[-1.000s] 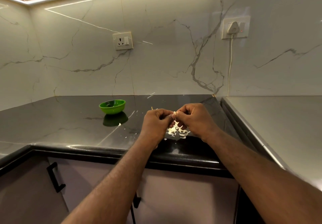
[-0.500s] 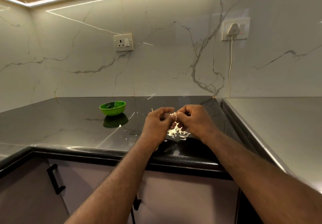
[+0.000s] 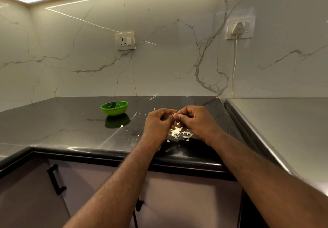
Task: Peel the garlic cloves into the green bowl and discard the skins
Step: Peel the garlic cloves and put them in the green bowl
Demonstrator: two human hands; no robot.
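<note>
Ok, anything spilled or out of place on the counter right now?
Garlic skins lie in a loose pile on the black countertop below the left hand and right hand, which pinch a garlic clove. Stray flakes trail left toward the green bowl. Peeling litter, not yet discarded; nothing else stands out.

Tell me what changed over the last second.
Nothing clearly moved. The left hand and right hand still pinch the garlic clove, mostly hidden, between their fingers above the pile of skins on the countertop. The green bowl stays to their left.
</note>
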